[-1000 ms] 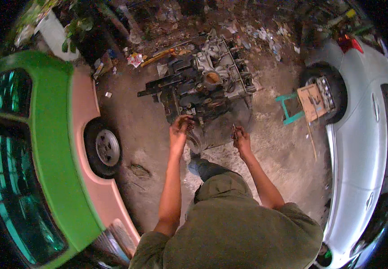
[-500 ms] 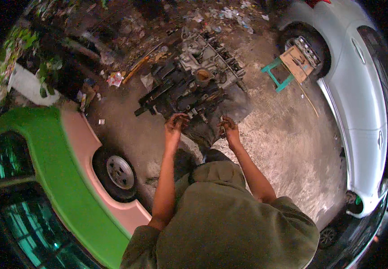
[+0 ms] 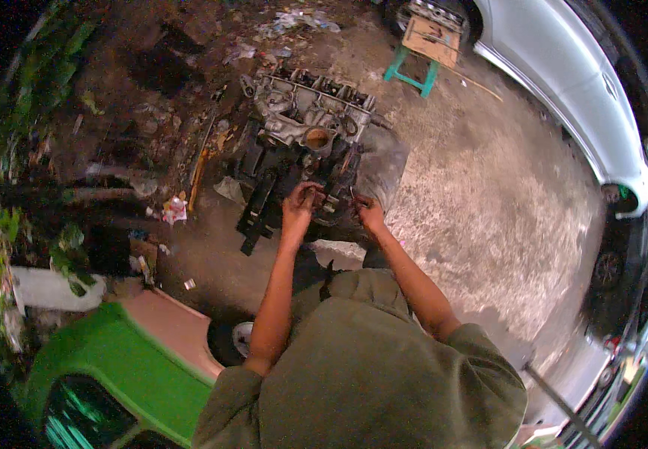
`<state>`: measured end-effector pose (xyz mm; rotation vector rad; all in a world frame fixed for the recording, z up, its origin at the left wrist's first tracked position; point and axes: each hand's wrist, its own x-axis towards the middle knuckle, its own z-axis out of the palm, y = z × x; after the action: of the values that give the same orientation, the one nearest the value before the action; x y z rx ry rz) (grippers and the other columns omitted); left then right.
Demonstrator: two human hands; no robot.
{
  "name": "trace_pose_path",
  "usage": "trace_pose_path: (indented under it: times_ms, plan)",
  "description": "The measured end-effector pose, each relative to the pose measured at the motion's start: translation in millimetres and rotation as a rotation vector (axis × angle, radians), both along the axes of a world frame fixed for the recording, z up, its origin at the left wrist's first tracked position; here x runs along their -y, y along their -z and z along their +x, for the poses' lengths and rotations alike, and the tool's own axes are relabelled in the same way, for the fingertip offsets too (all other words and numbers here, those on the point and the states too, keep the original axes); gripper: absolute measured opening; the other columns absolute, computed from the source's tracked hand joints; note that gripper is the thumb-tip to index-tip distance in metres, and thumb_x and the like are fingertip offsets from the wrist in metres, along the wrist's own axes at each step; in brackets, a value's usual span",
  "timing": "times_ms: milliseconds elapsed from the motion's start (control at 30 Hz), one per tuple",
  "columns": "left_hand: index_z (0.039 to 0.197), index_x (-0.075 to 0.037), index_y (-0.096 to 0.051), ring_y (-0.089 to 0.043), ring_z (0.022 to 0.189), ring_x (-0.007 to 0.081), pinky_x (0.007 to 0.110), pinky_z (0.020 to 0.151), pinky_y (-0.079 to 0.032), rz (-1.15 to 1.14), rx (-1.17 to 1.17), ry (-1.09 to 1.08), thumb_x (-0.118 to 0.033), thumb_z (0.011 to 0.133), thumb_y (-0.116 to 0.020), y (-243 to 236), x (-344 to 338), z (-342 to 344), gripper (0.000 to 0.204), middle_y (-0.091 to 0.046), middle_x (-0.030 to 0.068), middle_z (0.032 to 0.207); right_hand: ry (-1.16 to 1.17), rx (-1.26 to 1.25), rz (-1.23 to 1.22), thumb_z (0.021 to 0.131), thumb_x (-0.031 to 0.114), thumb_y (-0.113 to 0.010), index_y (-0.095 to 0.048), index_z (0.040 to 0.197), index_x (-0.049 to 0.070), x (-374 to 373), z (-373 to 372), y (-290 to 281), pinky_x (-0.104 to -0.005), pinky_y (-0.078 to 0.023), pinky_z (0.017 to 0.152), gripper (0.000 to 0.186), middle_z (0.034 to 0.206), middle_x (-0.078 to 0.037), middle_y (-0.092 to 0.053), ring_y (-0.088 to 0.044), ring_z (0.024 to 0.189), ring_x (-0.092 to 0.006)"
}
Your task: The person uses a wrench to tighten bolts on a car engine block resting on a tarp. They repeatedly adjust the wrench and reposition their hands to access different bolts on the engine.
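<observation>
A greasy, partly stripped engine (image 3: 316, 112) rests low in front of me, with a round brownish opening on its near side. At its near edge, my left hand (image 3: 301, 202) has curled, dirty fingers closed beside the dark metal parts. I cannot make out what lies between those fingers. Just to the right, my right hand (image 3: 370, 212) is closed in a pinch close to the engine's near right corner. Whatever its fingertips grip is too small to name. A dark grey sheet (image 3: 384, 165) lies beside the engine on the right.
A green stool (image 3: 429, 78) carrying a wooden board (image 3: 430, 41) stands at the far right by a silver car (image 3: 563, 82). A green and pink car body (image 3: 107, 344) is at the near left. Litter (image 3: 298, 22) covers the far ground; a yellowish stick (image 3: 198, 178) lies left of the engine.
The view has swung, so the cars and stool appear shifted. Both hands are now closer against the engine's near side, and the right fingers point in toward it.
</observation>
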<state>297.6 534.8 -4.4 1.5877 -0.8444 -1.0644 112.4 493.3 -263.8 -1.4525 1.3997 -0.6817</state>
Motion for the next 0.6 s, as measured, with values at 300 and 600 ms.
trace_pose_path:
  times_ms: [300,600]
  plan:
    - [0.101,-0.004,-0.061,-0.058,0.073,0.0103,0.026,0.066,-0.044,-0.047,0.003,0.336,-0.011,0.096,-0.051,10.6,10.6,59.5,0.013,-0.067,0.0042,0.083,0.246,-0.332,-0.01,0.084,0.015,-0.06,-0.064,0.115,0.0,-30.4,44.7,-38.6,-0.0313,-0.05,0.058,0.035,0.08,-0.011,-0.067,-0.062,0.066,-0.016]
    - [0.102,-0.01,-0.062,-0.053,0.104,0.0303,0.041,0.092,-0.041,-0.36,0.704,0.488,-0.003,0.082,-0.058,6.7,30.8,66.6,0.021,-0.058,0.013,0.107,0.408,0.067,0.149,0.073,0.016,-0.062,-0.063,0.1,0.0,-23.6,63.9,-43.8,-0.0474,-0.049,0.079,0.032,0.094,-0.025,-0.065,-0.061,0.091,-0.0436]
